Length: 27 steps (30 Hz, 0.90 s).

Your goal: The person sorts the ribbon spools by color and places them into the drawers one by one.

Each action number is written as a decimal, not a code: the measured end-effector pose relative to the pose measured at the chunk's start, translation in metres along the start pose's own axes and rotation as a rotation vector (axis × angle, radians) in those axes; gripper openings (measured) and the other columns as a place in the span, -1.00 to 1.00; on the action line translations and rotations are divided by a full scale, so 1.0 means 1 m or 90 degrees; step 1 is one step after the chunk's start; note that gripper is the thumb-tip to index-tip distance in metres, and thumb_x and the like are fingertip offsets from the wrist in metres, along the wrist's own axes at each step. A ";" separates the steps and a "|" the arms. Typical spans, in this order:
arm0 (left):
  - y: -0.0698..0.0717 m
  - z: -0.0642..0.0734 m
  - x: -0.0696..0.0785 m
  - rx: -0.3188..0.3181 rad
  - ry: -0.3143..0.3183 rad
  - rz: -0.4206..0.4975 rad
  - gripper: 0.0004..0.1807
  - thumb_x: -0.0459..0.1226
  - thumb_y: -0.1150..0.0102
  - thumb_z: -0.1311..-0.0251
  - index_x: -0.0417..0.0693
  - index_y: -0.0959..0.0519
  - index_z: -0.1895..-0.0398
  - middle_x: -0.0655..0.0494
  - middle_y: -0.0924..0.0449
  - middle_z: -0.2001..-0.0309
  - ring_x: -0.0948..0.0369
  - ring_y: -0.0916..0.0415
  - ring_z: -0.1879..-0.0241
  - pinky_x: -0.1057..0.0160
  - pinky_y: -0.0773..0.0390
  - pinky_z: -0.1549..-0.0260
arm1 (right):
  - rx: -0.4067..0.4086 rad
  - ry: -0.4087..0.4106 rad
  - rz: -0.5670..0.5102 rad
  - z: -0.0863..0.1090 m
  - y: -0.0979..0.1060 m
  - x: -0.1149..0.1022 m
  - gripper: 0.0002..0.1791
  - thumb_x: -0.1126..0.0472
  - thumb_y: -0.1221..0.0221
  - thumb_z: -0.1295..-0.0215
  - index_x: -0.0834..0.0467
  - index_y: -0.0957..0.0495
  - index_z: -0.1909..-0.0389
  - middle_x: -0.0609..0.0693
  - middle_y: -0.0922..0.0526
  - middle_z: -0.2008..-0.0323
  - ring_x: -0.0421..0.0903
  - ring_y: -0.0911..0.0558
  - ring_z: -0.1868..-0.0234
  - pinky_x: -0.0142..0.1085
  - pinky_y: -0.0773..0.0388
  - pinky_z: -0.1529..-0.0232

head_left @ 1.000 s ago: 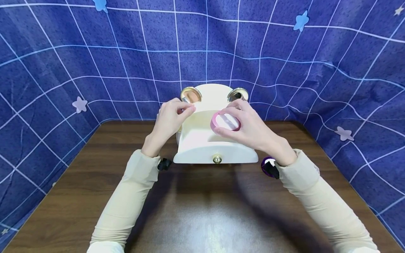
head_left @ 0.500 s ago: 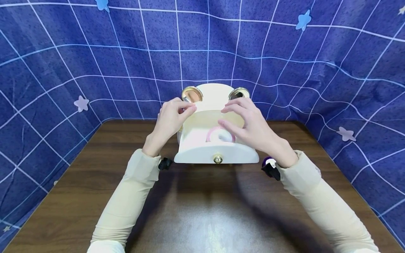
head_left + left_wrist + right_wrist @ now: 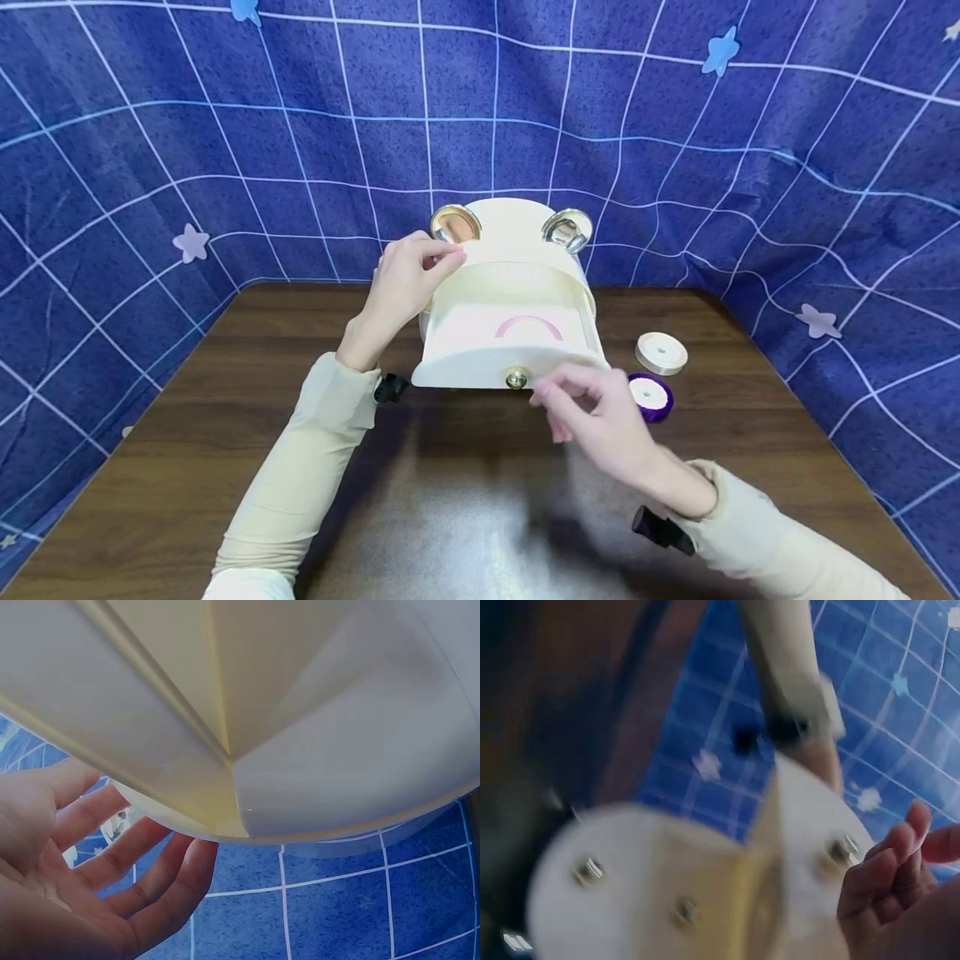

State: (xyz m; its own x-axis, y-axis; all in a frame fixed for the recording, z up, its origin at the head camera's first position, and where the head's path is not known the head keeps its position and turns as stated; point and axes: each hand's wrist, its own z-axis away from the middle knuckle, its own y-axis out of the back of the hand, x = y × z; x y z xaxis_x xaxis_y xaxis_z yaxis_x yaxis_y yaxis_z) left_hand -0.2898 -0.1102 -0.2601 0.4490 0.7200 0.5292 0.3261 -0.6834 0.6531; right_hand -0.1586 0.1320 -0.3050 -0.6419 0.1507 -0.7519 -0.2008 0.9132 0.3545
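A white box (image 3: 510, 218) with two gold round ears stands at the back, its drawer (image 3: 457, 372) pulled out towards me. Inside the drawer, a pink ribbon roll (image 3: 527, 322) shows as an arc over the front panel. My left hand (image 3: 405, 275) holds the upper left edge of the box, thumb and forefinger together; in the left wrist view its other fingers (image 3: 154, 859) curve along the white edge. My right hand (image 3: 600, 412), fingers loosely curled around nothing, is in front of the drawer, just right of its gold knob (image 3: 516, 379).
Right of the box lie a white ribbon roll (image 3: 662, 353) and a purple ribbon roll (image 3: 651, 397) on the brown wooden table (image 3: 300, 433). A blue gridded cloth (image 3: 360, 150) hangs behind and along the sides. The right wrist view is blurred.
My right hand let go of the pink ribbon roll inside the drawer, then came down and towards me beside the knob. The rolls at right came into view. My left hand stayed put.
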 end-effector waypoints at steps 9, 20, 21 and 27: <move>0.001 0.001 0.001 -0.006 -0.001 0.009 -0.72 -0.03 -0.20 -0.24 0.10 -0.73 0.10 0.09 -0.57 0.37 0.16 -0.38 0.41 0.24 -0.26 0.55 | -0.110 -0.434 -0.287 -0.001 -0.021 0.007 -0.47 -0.13 0.12 -0.46 0.29 -0.51 0.18 -0.12 -0.47 0.80 -0.24 -0.40 0.80 -0.42 -0.36 0.70; 0.000 -0.001 0.001 -0.004 -0.007 0.002 -0.73 -0.04 -0.20 -0.23 0.10 -0.74 0.12 0.10 -0.58 0.37 0.16 -0.37 0.42 0.24 -0.24 0.59 | -0.089 -0.428 -0.320 -0.007 -0.022 0.004 -0.54 -0.09 0.15 -0.48 0.20 -0.53 0.20 -0.14 -0.46 0.78 -0.24 -0.39 0.76 -0.43 -0.35 0.66; 0.000 -0.001 0.001 -0.005 -0.006 0.003 -0.73 -0.04 -0.20 -0.24 0.10 -0.74 0.12 0.09 -0.58 0.37 0.15 -0.37 0.42 0.24 -0.24 0.59 | -0.090 -0.429 -0.321 -0.007 -0.022 0.004 -0.54 -0.09 0.15 -0.49 0.20 -0.53 0.21 -0.14 -0.46 0.78 -0.24 -0.39 0.75 -0.43 -0.35 0.66; 0.000 0.000 0.002 -0.010 0.000 0.005 -0.73 -0.04 -0.19 -0.24 0.10 -0.74 0.11 0.10 -0.58 0.35 0.15 -0.37 0.40 0.25 -0.25 0.57 | -0.086 -0.436 -0.321 -0.009 -0.021 0.003 -0.55 -0.08 0.14 -0.48 0.20 -0.54 0.23 -0.14 -0.45 0.78 -0.23 -0.39 0.74 -0.42 -0.35 0.65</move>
State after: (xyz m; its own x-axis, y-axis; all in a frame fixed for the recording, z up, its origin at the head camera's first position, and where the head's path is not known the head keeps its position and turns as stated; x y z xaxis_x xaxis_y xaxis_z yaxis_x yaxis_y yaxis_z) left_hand -0.2887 -0.1092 -0.2590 0.4510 0.7151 0.5341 0.3097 -0.6866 0.6578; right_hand -0.1636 0.1102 -0.3096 0.1270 -0.0267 -0.9915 -0.4563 0.8860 -0.0823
